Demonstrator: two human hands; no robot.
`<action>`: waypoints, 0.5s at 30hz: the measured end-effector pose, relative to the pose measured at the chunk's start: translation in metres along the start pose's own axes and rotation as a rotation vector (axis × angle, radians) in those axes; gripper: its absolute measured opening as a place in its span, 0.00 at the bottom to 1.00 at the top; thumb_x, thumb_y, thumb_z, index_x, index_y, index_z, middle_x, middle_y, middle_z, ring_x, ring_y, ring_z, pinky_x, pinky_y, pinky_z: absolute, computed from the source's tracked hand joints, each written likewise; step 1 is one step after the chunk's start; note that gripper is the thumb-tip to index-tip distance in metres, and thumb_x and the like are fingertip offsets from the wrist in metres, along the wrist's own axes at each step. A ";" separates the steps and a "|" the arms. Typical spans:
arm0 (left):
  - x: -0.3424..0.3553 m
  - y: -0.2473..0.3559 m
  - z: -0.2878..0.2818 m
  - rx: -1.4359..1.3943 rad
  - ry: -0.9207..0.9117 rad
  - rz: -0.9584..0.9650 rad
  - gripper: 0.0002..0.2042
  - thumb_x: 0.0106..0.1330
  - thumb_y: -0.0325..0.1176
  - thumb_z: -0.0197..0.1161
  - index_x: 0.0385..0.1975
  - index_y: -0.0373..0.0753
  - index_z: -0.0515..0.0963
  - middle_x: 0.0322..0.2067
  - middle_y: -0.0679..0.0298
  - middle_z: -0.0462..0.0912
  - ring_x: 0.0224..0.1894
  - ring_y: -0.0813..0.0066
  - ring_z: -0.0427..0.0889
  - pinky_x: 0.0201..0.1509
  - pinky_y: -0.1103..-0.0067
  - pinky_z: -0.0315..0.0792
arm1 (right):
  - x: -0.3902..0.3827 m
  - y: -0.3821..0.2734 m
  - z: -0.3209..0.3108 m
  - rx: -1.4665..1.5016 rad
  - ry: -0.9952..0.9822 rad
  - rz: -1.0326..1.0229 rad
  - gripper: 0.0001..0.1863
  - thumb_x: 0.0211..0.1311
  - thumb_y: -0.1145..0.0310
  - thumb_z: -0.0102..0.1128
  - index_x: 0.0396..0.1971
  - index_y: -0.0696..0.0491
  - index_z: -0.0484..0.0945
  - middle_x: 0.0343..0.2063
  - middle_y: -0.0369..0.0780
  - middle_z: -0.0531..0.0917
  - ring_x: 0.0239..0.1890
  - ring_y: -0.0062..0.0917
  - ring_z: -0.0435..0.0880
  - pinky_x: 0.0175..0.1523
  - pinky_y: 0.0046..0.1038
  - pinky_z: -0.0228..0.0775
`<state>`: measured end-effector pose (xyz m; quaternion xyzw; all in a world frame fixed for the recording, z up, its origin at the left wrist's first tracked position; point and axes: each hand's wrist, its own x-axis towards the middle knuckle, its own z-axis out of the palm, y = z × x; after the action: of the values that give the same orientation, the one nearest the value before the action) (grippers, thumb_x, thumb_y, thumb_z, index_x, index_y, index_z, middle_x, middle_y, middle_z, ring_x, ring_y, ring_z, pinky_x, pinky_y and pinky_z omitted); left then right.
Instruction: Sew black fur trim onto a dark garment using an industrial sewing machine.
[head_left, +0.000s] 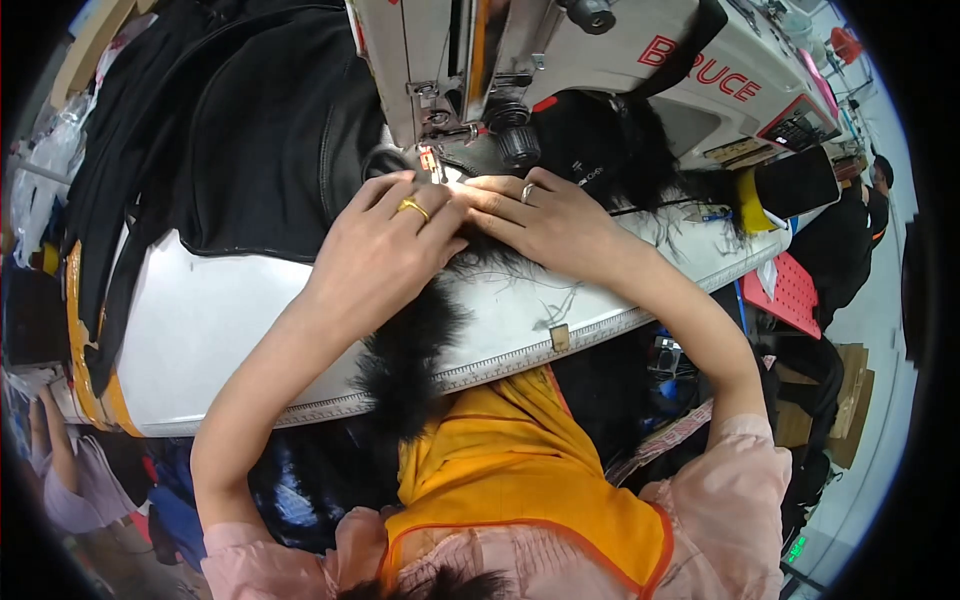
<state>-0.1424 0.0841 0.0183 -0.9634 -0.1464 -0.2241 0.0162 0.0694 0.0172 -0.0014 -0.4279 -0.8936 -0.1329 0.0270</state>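
Observation:
My left hand, with a gold ring, and my right hand, with a silver ring, lie side by side on a strip of black fur trim. Their fingertips pinch and press it just in front of the presser foot of a white sewing machine. The fur runs from under my hands down over the front edge of the white table. A black garment lies bunched to the left of the needle. More black fur sits under the machine arm, to the right of my hands.
A measuring strip runs along the table's front edge. An orange apron covers my lap. A person in black is at the far right, near a red perforated panel. Another person's arm shows at lower left. Cardboard stands on the floor.

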 end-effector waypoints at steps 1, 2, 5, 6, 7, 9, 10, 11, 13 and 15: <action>-0.003 -0.001 0.006 -0.025 -0.011 -0.062 0.16 0.50 0.37 0.65 0.36 0.36 0.74 0.35 0.63 0.75 0.42 0.67 0.75 0.50 0.74 0.67 | 0.001 0.000 0.003 0.023 0.035 0.011 0.22 0.56 0.68 0.46 0.53 0.50 0.70 0.56 0.33 0.71 0.57 0.20 0.69 0.51 0.25 0.62; -0.007 0.000 0.009 -0.026 -0.015 -0.061 0.16 0.50 0.37 0.65 0.36 0.36 0.74 0.35 0.63 0.75 0.42 0.67 0.75 0.50 0.74 0.67 | 0.001 -0.001 0.005 0.026 0.036 0.014 0.22 0.56 0.68 0.46 0.53 0.50 0.70 0.56 0.33 0.71 0.57 0.20 0.69 0.51 0.25 0.62; -0.015 0.010 0.011 0.117 -0.085 -0.138 0.12 0.47 0.34 0.65 0.30 0.38 0.74 0.33 0.65 0.74 0.41 0.72 0.74 0.52 0.70 0.66 | 0.007 -0.006 0.005 0.090 0.099 0.084 0.23 0.55 0.69 0.47 0.53 0.51 0.70 0.55 0.33 0.72 0.56 0.20 0.70 0.51 0.25 0.63; -0.016 0.011 0.009 0.118 -0.092 -0.134 0.12 0.47 0.34 0.65 0.30 0.38 0.74 0.33 0.65 0.74 0.41 0.72 0.74 0.52 0.70 0.66 | 0.010 -0.008 0.005 0.066 0.080 0.122 0.22 0.55 0.69 0.47 0.53 0.51 0.70 0.54 0.34 0.72 0.54 0.20 0.72 0.50 0.24 0.64; -0.016 0.013 0.006 0.163 -0.052 -0.113 0.12 0.46 0.34 0.65 0.30 0.38 0.74 0.32 0.66 0.73 0.40 0.73 0.74 0.53 0.68 0.65 | 0.011 -0.008 0.004 0.039 0.059 0.157 0.22 0.55 0.70 0.48 0.53 0.51 0.70 0.53 0.34 0.73 0.52 0.21 0.73 0.49 0.24 0.66; -0.014 0.012 0.006 0.148 0.011 -0.114 0.10 0.45 0.30 0.63 0.29 0.40 0.74 0.27 0.68 0.69 0.36 0.76 0.74 0.57 0.64 0.62 | 0.012 -0.006 0.008 -0.016 0.089 0.182 0.23 0.54 0.71 0.48 0.53 0.51 0.70 0.51 0.35 0.74 0.48 0.23 0.75 0.47 0.25 0.67; -0.016 0.008 0.008 0.151 0.008 -0.115 0.10 0.45 0.30 0.63 0.29 0.40 0.74 0.27 0.68 0.69 0.36 0.76 0.74 0.57 0.64 0.62 | 0.014 -0.004 0.010 -0.071 0.119 0.201 0.23 0.53 0.71 0.49 0.53 0.52 0.70 0.49 0.35 0.75 0.45 0.25 0.76 0.46 0.26 0.69; -0.017 0.001 0.011 0.189 0.027 -0.100 0.09 0.46 0.29 0.62 0.29 0.40 0.74 0.26 0.69 0.69 0.35 0.77 0.74 0.58 0.64 0.62 | 0.017 -0.003 0.011 -0.069 0.121 0.201 0.23 0.53 0.71 0.49 0.53 0.52 0.70 0.49 0.35 0.75 0.45 0.25 0.76 0.46 0.26 0.69; -0.013 -0.018 0.015 0.225 0.067 -0.071 0.07 0.48 0.26 0.60 0.29 0.42 0.74 0.25 0.70 0.68 0.32 0.79 0.73 0.60 0.63 0.61 | 0.024 0.004 0.013 -0.027 0.077 0.297 0.20 0.52 0.72 0.50 0.47 0.54 0.74 0.46 0.38 0.76 0.41 0.30 0.78 0.45 0.31 0.70; -0.005 -0.034 0.022 0.220 0.166 -0.007 0.06 0.49 0.27 0.61 0.27 0.43 0.75 0.25 0.72 0.71 0.33 0.81 0.75 0.63 0.60 0.59 | 0.027 0.017 0.028 -0.111 0.216 0.304 0.15 0.51 0.71 0.52 0.41 0.53 0.76 0.39 0.36 0.76 0.43 0.28 0.76 0.41 0.27 0.70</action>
<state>-0.1470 0.1177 -0.0052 -0.9334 -0.1716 -0.2858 0.1327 0.0670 0.0551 -0.0207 -0.5421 -0.8018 -0.2216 0.1192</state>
